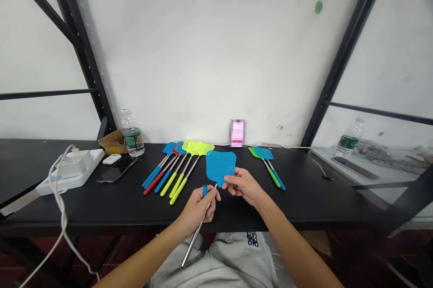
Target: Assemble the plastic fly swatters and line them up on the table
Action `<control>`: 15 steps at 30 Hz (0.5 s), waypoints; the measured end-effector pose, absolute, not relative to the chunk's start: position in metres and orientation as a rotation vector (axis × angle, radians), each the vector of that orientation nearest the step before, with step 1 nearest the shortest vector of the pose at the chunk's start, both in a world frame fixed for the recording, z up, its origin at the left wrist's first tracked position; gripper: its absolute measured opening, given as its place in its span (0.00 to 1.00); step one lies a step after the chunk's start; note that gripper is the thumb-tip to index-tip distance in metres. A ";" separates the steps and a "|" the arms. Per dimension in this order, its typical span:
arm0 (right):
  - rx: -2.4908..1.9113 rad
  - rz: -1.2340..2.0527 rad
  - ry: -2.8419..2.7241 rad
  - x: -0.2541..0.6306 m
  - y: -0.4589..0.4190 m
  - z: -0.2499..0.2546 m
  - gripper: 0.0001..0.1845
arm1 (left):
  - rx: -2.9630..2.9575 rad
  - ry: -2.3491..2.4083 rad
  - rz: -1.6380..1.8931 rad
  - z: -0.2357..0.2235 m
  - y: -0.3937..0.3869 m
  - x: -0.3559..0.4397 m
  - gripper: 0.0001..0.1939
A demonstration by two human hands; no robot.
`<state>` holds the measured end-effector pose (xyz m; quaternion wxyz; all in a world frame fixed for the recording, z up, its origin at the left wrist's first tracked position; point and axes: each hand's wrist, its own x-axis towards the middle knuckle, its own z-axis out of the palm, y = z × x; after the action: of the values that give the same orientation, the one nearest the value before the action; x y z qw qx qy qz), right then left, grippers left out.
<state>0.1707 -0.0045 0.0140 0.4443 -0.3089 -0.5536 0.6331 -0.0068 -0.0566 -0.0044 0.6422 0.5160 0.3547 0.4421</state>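
Note:
My right hand [246,186] pinches the lower corner of a blue fly swatter head [220,165], near its neck. In my left hand [199,209] is a silver metal rod [193,245], slanting down towards my lap. A small blue piece [204,190] pokes up from the same fist; the rest of it is hidden by the fingers. The rod's upper tip is close to the neck of the head; I cannot tell whether they touch. Left of my hands lie several fly swatters [178,183] with blue, red and yellow-green handles. To the right lie a green swatter [273,176] and a blue swatter [278,178].
On the left of the black table [118,206] are a white power strip [84,173] with cables, a phone [117,169], a white case [112,159], a cardboard box [113,142] and a water bottle [132,137]. A blurred pink screen [237,133] leans against the wall.

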 end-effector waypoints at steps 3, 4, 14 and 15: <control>-0.750 1.579 -1.376 0.171 -0.005 0.014 0.15 | 1.176 0.804 1.004 -0.005 -0.056 -0.007 0.15; -0.747 1.584 -1.382 0.171 -0.005 0.013 0.14 | 1.177 0.803 1.004 -0.005 -0.056 -0.007 0.15; -0.694 1.607 -1.421 0.172 -0.007 0.015 0.13 | 1.185 0.789 1.001 -0.007 -0.056 -0.007 0.15; -0.687 1.609 -1.431 0.172 -0.007 0.015 0.13 | 1.184 0.788 1.000 -0.007 -0.056 -0.007 0.15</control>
<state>0.1725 -0.0071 0.0150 0.4264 -0.2749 -0.5728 0.6438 -0.0073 -0.0555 -0.0069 0.6454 0.5201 0.3464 0.4392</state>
